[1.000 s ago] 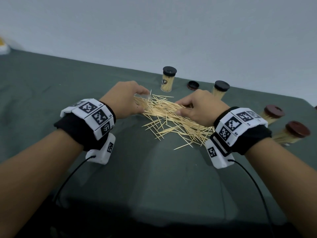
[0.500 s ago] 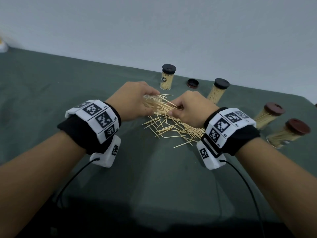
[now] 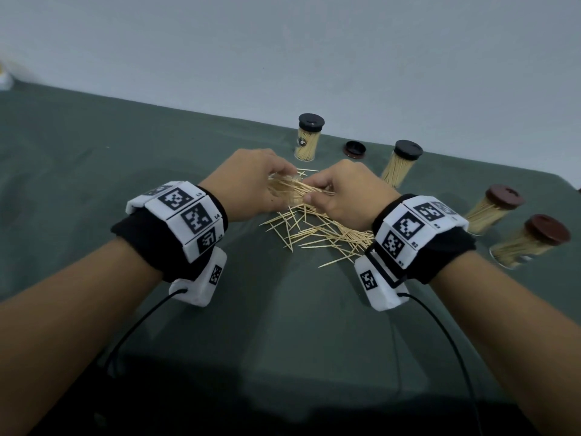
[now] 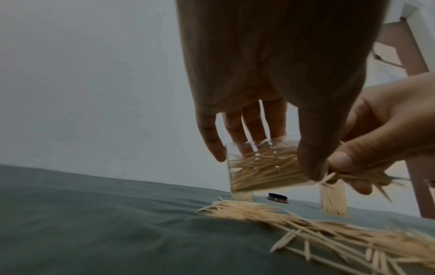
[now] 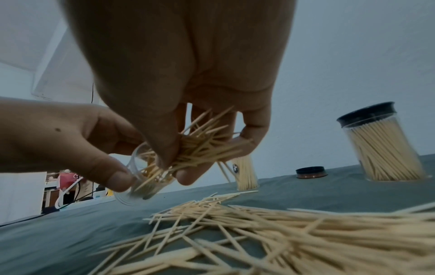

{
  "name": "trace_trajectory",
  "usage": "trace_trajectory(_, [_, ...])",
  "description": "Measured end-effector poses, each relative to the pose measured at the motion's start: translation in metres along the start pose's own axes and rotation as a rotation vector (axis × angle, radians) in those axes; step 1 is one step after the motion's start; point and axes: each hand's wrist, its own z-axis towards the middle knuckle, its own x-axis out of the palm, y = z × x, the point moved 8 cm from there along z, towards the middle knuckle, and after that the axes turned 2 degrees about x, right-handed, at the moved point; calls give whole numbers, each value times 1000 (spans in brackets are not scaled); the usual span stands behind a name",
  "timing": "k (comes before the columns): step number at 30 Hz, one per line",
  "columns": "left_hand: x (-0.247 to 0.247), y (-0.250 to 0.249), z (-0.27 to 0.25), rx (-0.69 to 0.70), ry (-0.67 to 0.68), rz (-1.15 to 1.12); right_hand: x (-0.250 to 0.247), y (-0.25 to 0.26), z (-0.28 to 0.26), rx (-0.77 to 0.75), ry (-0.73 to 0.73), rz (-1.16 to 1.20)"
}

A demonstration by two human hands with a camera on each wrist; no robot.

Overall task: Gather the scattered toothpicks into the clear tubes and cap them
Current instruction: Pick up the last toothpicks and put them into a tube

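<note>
My left hand (image 3: 251, 184) grips a clear tube (image 4: 263, 167) lying on its side above the cloth, partly filled with toothpicks. Its open mouth (image 5: 139, 167) faces my right hand (image 3: 342, 196), which pinches a bundle of toothpicks (image 5: 202, 147) and holds their ends at the mouth. Below both hands a loose pile of toothpicks (image 3: 317, 231) lies scattered on the green cloth (image 3: 283, 309). A loose dark cap (image 3: 355, 149) rests behind the pile.
Capped full tubes stand around the back: one black-capped (image 3: 309, 136) behind the hands, another (image 3: 401, 162) to its right, two brown-capped ones (image 3: 493, 209) (image 3: 531, 240) at far right. A wall rises behind the table edge. Cables trail from both wrists.
Both hands have risen off the pile and come together. The right hand lifted a bundle of toothpicks from the cloth to the tube's mouth.
</note>
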Motion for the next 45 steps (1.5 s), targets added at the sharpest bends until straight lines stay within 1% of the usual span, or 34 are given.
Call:
trace_trajectory(9, [-2, 0, -2, -36, -13, -61, 10, -8, 3, 23, -34, 54])
trace_trajectory(14, [0, 1, -1, -43, 0, -58, 4, -5, 0, 23, -55, 101])
trace_trajectory(20, [-3, 8, -1, -80, -19, -70, -1, -12, -3, 100, -89, 95])
trace_trajectory(23, [-2, 4, -1, -63, 0, -73, -5, -13, -1, 113, -158, 140])
trace_trajectory(25, [-1, 2, 0, -59, 3, -78, -9, -13, 0, 106, -218, 172])
trace_trajectory(27, [-1, 4, 0, -71, -4, -97, -11, -11, 0, 90, -246, 186])
trace_trajectory(32, [-4, 5, -2, -88, -8, -140, -7, -10, 0, 73, -223, 234])
trace_trajectory(35, [-4, 6, -2, -100, -10, -141, -11, -8, -1, 55, -246, 268])
trace_trajectory(40, [-1, 11, -2, -126, 21, -51, -16, -12, 0, 59, -282, 388])
trace_trajectory(45, [-1, 8, -3, -129, 27, -67, -13, -13, 1, 54, -282, 491])
